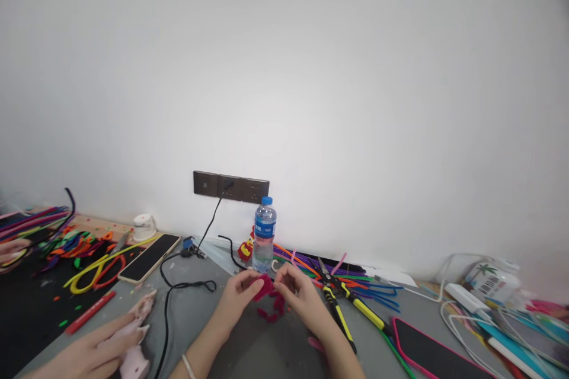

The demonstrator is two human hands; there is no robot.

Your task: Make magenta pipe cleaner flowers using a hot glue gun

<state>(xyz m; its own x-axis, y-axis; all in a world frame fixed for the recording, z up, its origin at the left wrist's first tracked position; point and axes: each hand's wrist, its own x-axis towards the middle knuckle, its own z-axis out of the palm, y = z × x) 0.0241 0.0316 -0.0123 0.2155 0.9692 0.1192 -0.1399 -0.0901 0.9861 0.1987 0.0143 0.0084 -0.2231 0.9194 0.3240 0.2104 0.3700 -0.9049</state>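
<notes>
Left hand point(236, 297) pinches a crimson fuzzy piece point(265, 285); right hand point(301, 296) works close beside it, its hold unclear. Shaping seems underway, calling next for a steady pinch.

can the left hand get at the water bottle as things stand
Probably yes: the water bottle stands upright just beyond the left hand, with its blue cap and label uncovered. That hand is pinching a magenta fuzzy piece, though, so it would likely need freeing first.

One head-worn view, forward and down across the grey tabletop point(258, 352) toward a nearby white wall point(284, 83).
</notes>
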